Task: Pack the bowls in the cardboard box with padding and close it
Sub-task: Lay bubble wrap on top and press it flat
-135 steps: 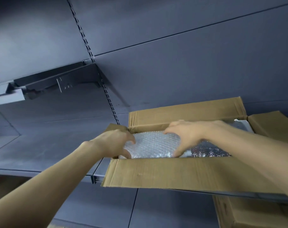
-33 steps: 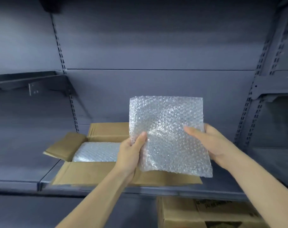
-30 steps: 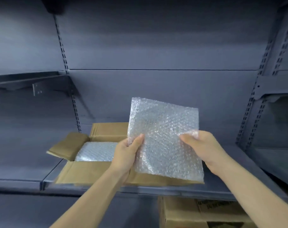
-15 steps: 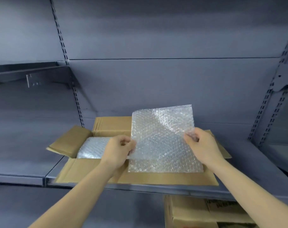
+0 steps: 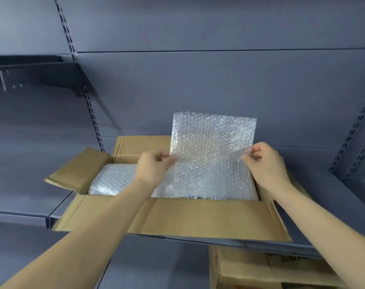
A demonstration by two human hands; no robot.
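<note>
Item, nearest the onlooker: two bare forearms reaching up and forward from the lower corners of the view. Below the shelf edge at lower right, a second carton (image 5: 261, 272), brown, with dark print on its top too blurred to read. Next, the front flap of the cardboard box (image 5: 177, 217), folded outward and down over the lip of the grey metal shelf (image 5: 21, 213) on which the box stands; the left flap lies open to the side, the rear flap stands up against the back panel, and the right flap is largely hidden behind the right wrist. Inside the box, left portion: a bubble-wrapped bundle (image 5: 112, 180), contents not discernible (no bowl surface shows through). Above the box's right portion: one bubble wrap sheet (image 5: 210, 155), clear, held roughly upright with its lower part dipping into the box opening. Left hand (image 5: 154, 167): fingers curled, thumb and fingertips pinching the sheet's left edge. Right hand (image 5: 265, 161): fingers likewise curled, pinching the right edge at about the same height. Farthest: the grey back panel (image 5: 198, 84) with slotted uprights, and a dark shelf bracket (image 5: 37, 76) at upper left.
</note>
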